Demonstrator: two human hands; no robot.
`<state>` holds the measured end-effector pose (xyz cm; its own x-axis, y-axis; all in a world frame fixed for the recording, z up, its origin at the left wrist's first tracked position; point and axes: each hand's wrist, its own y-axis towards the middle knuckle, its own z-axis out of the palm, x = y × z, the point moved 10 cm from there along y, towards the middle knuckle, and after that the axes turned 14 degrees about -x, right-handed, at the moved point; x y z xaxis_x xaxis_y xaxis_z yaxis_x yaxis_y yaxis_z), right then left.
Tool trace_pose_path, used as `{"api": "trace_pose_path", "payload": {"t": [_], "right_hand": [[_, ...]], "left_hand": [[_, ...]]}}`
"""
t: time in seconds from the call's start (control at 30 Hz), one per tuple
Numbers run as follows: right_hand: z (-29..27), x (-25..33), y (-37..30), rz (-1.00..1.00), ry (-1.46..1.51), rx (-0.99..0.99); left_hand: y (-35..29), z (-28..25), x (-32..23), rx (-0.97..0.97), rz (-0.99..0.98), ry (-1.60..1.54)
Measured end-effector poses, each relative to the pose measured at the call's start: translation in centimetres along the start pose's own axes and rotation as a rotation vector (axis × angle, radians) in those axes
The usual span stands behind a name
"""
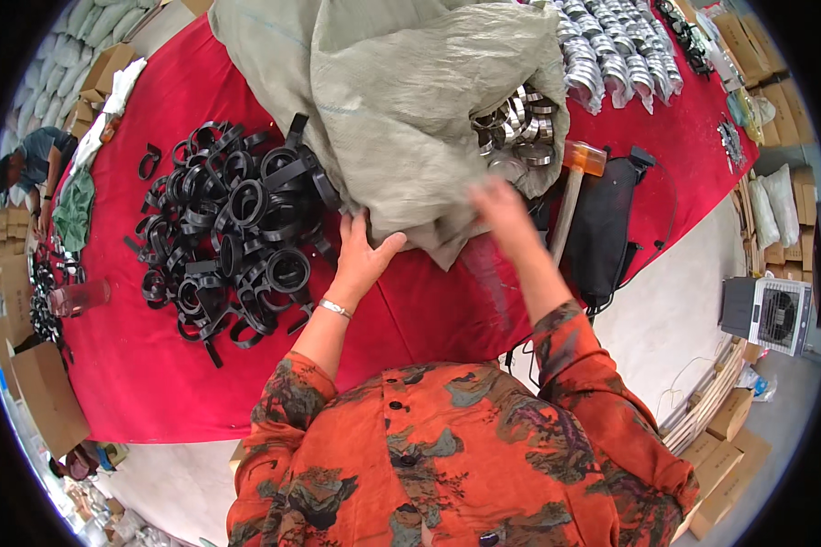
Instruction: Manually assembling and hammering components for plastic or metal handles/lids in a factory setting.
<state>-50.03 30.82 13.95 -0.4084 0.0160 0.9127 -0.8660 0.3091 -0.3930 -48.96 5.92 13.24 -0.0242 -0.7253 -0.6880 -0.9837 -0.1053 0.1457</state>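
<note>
A large grey-green woven sack (383, 118) lies across the far middle of the red-covered table, its mouth open on the right side. Shiny metal rings (529, 123) show inside that opening. My left hand (365, 260) rests against the sack's near left edge, thumb spread away from the fingers; nothing shows in its grasp. Motion blurs my right hand (506, 214) by the sack's near right edge, just below the rings, so its fingers are unclear. Left of the sack is a heap of black rings with projecting tabs (246, 205), close to my left fingertips.
A mallet (570, 201) with an orange head and a long black bag (602, 228) lie right of the sack. Plastic-wrapped stacks of silver rings (611, 55) stand far right. Another person (36, 169) bends over the table's left side, near a clear pinkish cup (77, 298).
</note>
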Motion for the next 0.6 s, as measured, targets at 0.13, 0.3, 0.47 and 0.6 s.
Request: {"api": "trace_pose_path", "payload": {"t": [0.13,0.3,0.47,0.6], "right_hand": [[10.9,0.1,-7.6,-0.199,0.064,0.436],[10.5,6.4,-9.5,-0.7,-0.101,0.298],[6.0,8.0,-4.9,-0.521,-0.195,0.127],[8.6,11.2,-4.2,-0.825,-0.184,0.058]], "left_hand": [[-0.4,1.9,-4.4,0.433,-0.315,-0.864],[3.5,-0.6,-4.4,0.137,-0.738,-1.264],[4.0,-2.1,-2.3,0.152,-0.82,-1.627],[2.1,-0.4,-1.3,0.093,-0.905,-1.574]]}}
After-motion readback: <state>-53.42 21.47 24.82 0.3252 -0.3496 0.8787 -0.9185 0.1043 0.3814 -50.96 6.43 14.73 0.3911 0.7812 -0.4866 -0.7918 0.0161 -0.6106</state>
